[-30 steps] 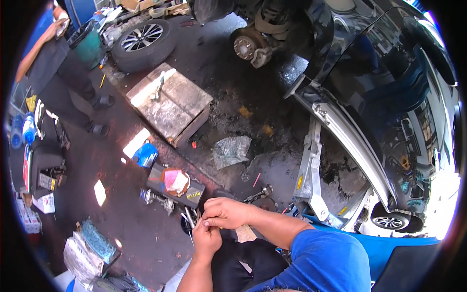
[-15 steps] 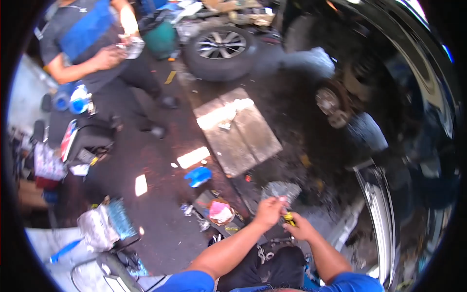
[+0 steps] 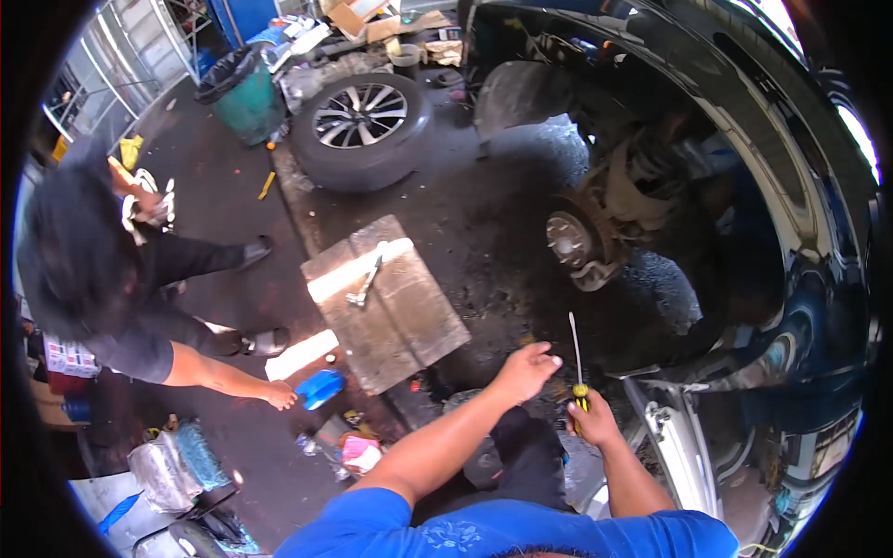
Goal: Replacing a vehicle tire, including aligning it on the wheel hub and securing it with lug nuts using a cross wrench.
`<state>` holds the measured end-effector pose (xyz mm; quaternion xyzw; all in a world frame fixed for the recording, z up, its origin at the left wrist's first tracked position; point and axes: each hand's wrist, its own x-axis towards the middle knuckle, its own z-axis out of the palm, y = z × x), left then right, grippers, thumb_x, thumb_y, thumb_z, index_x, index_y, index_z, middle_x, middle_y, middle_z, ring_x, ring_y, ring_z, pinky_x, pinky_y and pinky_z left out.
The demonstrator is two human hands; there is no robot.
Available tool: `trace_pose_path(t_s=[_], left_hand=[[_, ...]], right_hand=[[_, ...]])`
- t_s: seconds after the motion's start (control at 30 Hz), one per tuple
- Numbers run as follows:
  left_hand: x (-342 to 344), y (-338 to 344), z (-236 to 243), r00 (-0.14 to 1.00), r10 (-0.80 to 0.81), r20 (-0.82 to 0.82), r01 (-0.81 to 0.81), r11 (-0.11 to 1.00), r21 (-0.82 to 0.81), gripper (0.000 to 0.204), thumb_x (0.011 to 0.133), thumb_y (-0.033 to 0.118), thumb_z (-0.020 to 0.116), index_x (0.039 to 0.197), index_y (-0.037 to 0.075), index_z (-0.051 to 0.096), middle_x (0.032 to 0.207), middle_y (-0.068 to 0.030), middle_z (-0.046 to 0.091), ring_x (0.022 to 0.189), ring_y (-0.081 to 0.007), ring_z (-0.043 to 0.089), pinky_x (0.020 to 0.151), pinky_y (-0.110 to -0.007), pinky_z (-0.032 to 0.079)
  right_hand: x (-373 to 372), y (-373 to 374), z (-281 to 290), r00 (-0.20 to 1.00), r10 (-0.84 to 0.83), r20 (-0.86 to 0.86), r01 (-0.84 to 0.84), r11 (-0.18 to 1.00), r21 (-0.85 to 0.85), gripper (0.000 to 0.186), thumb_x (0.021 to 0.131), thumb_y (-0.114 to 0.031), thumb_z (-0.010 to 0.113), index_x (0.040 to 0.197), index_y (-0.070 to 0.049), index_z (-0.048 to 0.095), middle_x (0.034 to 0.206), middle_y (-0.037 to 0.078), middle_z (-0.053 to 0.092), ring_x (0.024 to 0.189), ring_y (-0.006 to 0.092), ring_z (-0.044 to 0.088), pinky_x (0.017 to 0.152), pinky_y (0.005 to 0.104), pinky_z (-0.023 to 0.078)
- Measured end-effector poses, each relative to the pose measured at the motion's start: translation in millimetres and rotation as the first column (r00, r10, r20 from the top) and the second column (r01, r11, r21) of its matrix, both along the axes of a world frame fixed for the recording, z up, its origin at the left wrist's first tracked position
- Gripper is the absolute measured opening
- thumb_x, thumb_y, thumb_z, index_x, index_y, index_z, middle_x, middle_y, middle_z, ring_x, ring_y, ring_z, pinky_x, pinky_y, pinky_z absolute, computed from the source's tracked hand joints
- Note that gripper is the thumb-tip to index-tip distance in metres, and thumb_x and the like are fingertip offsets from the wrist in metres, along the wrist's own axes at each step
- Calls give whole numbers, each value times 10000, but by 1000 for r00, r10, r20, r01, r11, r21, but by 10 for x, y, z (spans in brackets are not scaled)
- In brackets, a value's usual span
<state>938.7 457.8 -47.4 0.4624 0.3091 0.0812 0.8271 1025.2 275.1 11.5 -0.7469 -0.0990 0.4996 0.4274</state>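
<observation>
My right hand (image 3: 595, 417) is closed round the yellow-and-black handle of a screwdriver (image 3: 576, 349). Its long metal shaft points up and away from me, touching nothing that I can see. To its left, my left hand (image 3: 526, 372) is stretched forward with the fingers apart and nothing in it. Beyond both hands, the car's bare wheel hub with its brake disc (image 3: 569, 239) shows inside the wheel arch. On the floor board (image 3: 409, 321), ahead and to the left, lies a metal tool (image 3: 367, 282) resembling a ratchet.
A removed wheel (image 3: 361, 116) lies flat at the back, beside a green bin (image 3: 244, 110). A co-worker (image 3: 84, 251) bends over at the left, one hand by a blue object (image 3: 321, 389). The dark car body (image 3: 791, 186) curves along the right. Plastic-wrapped packages (image 3: 177, 470) lie lower left.
My hands, close together before, have moved apart; the screwdriver now points forward in my right hand. The co-worker has gone from standing to bending and reaching down. The view has shifted.
</observation>
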Motion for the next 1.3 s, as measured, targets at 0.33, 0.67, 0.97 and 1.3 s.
trace_pose_path(t_s=[0.33,0.67,0.97,1.3], left_hand=[[1685,643,-437,964,-177,-197,239,905,353,528,877,329,654,1230,-53,560,1125,-221,652,1059,-331,637,909,-391,496],[578,1663,-2380,498,-186,-847,760,564,323,364,849,222,540,1169,85,646,1350,-131,533,1324,-314,404,1052,-510,338],[-991,569,-3007,453,-116,-884,400,913,85,587,871,520,516,1206,49,618,1230,-228,568,1137,-389,515,923,-539,416],[-1292,1152,-3476,-5,740,-672,-914,-276,-298,952,819,718,501,1489,74,293,1522,-118,331,1331,-386,388,1081,-562,320]], right_hand=[[2076,1009,-498,871,-440,219,428,898,100,128,933,-111,550,1035,-125,474,749,30,539,537,151,552,436,293,471],[2876,1314,-895,809,-491,324,438,870,225,226,913,-89,559,1123,-121,483,842,30,533,676,152,538,548,301,465],[2852,1485,-1386,791,-519,323,452,852,263,289,911,-66,545,1185,-92,456,801,54,531,616,158,529,531,305,462],[2648,2170,-1654,942,-242,235,198,961,193,291,898,3,574,1143,-84,444,818,58,549,571,154,569,491,305,504]])
